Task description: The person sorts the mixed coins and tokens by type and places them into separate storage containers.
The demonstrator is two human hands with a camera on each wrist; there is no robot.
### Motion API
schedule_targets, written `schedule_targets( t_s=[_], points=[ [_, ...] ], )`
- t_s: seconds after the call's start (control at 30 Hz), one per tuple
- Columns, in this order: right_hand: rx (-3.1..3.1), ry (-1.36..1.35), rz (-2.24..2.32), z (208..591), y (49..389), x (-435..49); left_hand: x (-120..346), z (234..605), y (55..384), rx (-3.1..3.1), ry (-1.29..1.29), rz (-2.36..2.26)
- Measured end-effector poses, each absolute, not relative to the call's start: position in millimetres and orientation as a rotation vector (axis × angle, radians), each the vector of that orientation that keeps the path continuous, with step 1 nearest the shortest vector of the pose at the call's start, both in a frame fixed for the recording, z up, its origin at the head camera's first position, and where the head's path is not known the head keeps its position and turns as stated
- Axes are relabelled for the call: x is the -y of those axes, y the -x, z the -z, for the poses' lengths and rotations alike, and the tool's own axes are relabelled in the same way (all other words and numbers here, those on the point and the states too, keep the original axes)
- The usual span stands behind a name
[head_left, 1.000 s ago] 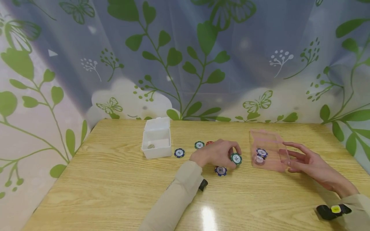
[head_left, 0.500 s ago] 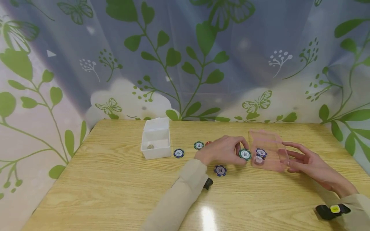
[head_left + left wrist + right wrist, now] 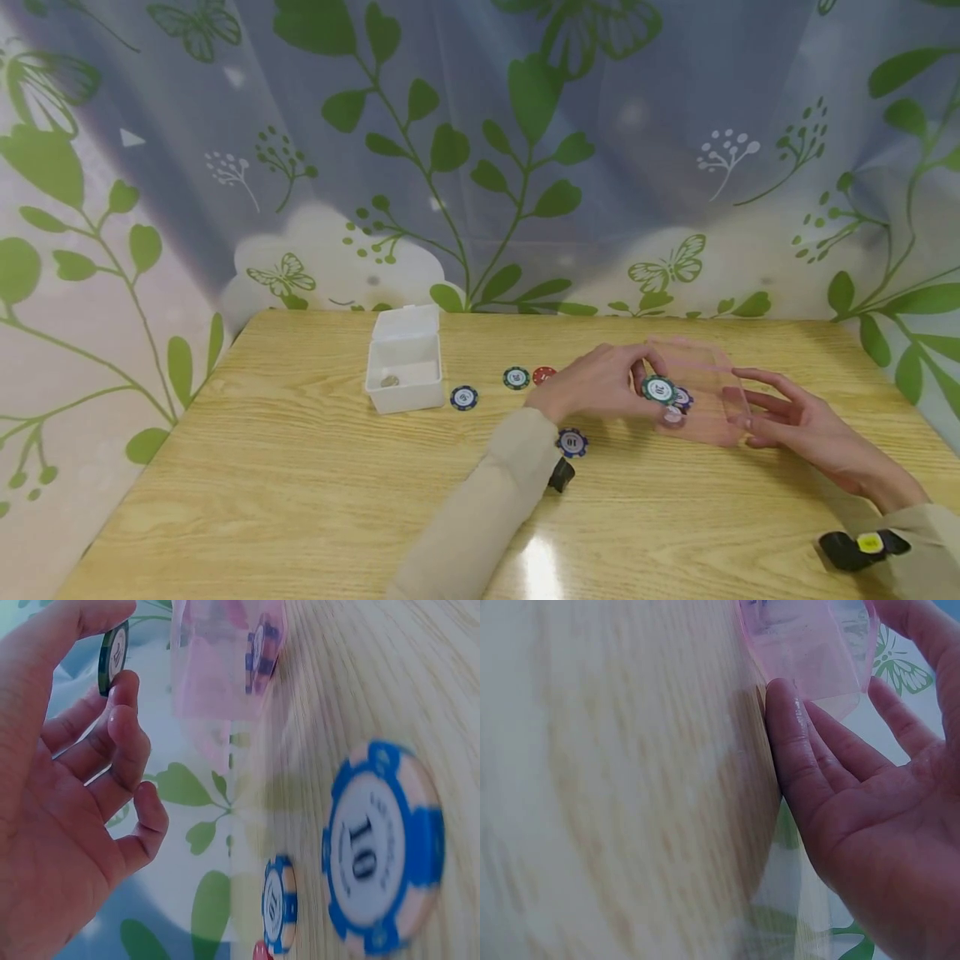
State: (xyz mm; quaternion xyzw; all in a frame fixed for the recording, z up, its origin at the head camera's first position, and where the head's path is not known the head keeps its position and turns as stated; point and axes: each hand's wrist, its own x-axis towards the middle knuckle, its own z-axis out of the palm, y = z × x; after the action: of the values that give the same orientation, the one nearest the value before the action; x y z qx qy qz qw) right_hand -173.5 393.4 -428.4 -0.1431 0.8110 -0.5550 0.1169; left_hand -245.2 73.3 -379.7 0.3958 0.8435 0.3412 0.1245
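My left hand [image 3: 600, 383] pinches a green-edged poker chip [image 3: 660, 390], marked 20, between thumb and fingertip. The chip is above the left part of an open, see-through pink box [image 3: 712, 417], and the left wrist view shows the chip [image 3: 114, 656] edge-on. Inside the box lies a blue poker chip [image 3: 684, 400], partly covered by the green one. My right hand [image 3: 813, 429] has its fingertips on the box's right side, with fairly straight fingers [image 3: 791, 742] in the right wrist view.
On the wooden table [image 3: 300, 483] lie a blue chip [image 3: 572, 443], another blue chip [image 3: 464, 398], a green chip [image 3: 516, 378] and a red chip [image 3: 543, 376]. An open white box [image 3: 405, 396] with a small round piece inside stands at left. A patterned curtain [image 3: 480, 167] hangs behind.
My left hand has carried the green chip rightward and slightly away from me, from beside the pink box to over its left part. My right hand and the box have stayed in place.
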Motion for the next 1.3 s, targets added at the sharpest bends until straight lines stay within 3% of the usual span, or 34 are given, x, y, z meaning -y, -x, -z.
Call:
schedule_targets(
  t_s=[1.3],
  points=[
    [-2.378,0.421,1.584,426.3,173.0,-394.5,-123.7,398.0,246.7,-2.421,-1.098,-1.111]
  ],
)
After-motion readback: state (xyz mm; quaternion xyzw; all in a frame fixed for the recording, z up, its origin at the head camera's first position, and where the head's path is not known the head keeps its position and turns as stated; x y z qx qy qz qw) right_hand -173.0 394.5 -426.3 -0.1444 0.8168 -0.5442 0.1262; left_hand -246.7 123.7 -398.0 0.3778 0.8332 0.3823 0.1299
